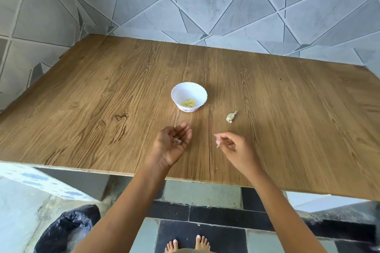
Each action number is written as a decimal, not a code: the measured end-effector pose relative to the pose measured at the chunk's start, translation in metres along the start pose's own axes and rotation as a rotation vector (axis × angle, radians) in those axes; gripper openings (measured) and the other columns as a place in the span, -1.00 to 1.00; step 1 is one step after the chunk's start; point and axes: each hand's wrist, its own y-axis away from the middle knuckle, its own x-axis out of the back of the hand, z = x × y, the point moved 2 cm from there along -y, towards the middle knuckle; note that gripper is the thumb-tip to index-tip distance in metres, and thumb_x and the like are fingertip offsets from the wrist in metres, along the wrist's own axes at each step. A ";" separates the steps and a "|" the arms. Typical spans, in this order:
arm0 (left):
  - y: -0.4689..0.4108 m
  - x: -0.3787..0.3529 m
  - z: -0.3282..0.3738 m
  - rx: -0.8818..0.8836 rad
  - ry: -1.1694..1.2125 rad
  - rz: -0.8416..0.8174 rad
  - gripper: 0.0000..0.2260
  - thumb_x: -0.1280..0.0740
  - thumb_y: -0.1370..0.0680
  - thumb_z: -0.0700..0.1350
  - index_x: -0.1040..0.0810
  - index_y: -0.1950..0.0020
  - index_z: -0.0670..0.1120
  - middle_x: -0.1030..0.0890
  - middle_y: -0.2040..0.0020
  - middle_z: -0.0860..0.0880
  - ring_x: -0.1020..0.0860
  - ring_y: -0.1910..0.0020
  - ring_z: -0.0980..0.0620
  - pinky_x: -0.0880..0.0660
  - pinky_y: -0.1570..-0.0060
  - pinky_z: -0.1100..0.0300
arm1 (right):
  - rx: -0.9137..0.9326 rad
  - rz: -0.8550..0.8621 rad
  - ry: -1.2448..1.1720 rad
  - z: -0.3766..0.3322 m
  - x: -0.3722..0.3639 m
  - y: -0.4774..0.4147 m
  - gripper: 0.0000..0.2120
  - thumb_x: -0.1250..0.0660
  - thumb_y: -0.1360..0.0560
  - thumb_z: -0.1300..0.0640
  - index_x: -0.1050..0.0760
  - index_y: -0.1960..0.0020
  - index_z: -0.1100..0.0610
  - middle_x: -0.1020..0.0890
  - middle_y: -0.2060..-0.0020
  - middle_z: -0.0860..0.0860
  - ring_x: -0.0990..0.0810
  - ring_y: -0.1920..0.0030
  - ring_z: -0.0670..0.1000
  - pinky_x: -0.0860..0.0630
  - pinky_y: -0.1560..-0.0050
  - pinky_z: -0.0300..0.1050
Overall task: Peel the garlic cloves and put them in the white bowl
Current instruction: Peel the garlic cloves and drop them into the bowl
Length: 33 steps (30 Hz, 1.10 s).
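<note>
- Bag, black plastic, on the floor at the lower left, below the table edge.
- Wooden table fills the middle, with a grey tiled wall behind it.
- Left hand over the near part of the table, palm up, fingers relaxed and slightly cupped. It grips nothing. A small scrap of skin lies loose in the palm.
- White bowl stands upright on the table, just beyond the left hand and apart from it. It has a flower pattern round the base.
- Peeled cloves, yellowish, in a little heap at the bottom of the bowl.
- Bare feet on the dark floor tiles at the bottom edge.
- Right hand above the table, near the front edge, well apart from the bowl. Thumb and forefinger pinch a small pale clove; the other fingers are curled in. The clove is blurred, so can't tell if skin is still on it.
- Garlic piece with a papery tail lies on the table, right of the bowl and beyond the right hand, touching neither.
</note>
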 end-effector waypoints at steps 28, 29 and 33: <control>0.011 0.011 -0.006 0.001 -0.015 -0.006 -0.70 -0.08 -0.62 -0.19 -0.54 0.09 -0.32 -0.57 0.13 -0.20 -0.55 0.09 -0.08 -0.48 -0.08 0.11 | -0.227 -0.111 0.048 0.003 -0.004 -0.026 -0.88 -0.36 -0.47 0.35 -0.58 0.17 0.16 -0.57 0.37 -0.10 -0.54 0.39 -0.14 -0.45 0.26 -0.24; 0.012 0.010 -0.008 0.004 -0.019 -0.007 -0.70 -0.08 -0.62 -0.19 -0.54 0.09 -0.32 -0.57 0.14 -0.20 -0.55 0.09 -0.08 -0.48 -0.07 0.11 | -0.221 -0.153 0.070 0.004 -0.007 -0.028 -0.89 -0.37 -0.46 0.35 -0.59 0.15 0.16 -0.58 0.35 -0.09 -0.54 0.37 -0.16 -0.45 0.25 -0.26; 0.012 0.010 -0.010 0.001 -0.019 0.004 -0.69 -0.08 -0.63 -0.18 -0.54 0.11 -0.31 -0.58 0.15 -0.19 -0.55 0.10 -0.07 -0.48 -0.06 0.11 | -0.156 -0.247 0.150 -0.005 -0.020 -0.034 -0.87 -0.40 -0.45 0.30 -0.61 0.00 0.22 -0.61 0.18 -0.06 -0.53 0.26 -0.22 -0.39 0.27 -0.51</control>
